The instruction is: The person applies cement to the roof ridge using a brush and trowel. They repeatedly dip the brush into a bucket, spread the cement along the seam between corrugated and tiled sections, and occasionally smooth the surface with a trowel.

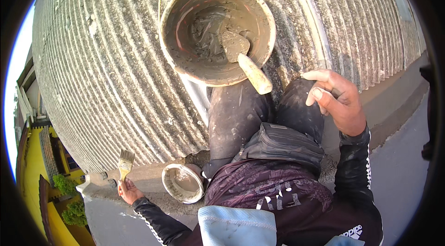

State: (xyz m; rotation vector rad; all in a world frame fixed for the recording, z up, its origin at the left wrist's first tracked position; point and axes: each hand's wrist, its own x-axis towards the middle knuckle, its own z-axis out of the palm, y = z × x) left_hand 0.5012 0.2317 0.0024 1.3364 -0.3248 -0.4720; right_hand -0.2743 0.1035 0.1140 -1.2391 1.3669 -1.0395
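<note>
Brush: a small paintbrush (pixel 125 161) is gripped by its handle in the left hand (pixel 128 190), bristles up, at the near left over the ledge (pixel 148 176).
Left hand: clenched round the brush handle.
Right hand: the right hand (pixel 337 102) is rested loosely curled on the right knee; nothing is seen held.
Handling: the brush is judged best kept wet and drawn along the ledge with light strokes.
Small tub: a white tub (pixel 182 183) just right of the brush, grey slurry inside.
Bucket: a large bucket (pixel 217 30) far on the corrugated roof (pixel 102 74), wet mortar and a trowel (pixel 243 58) inside.
</note>
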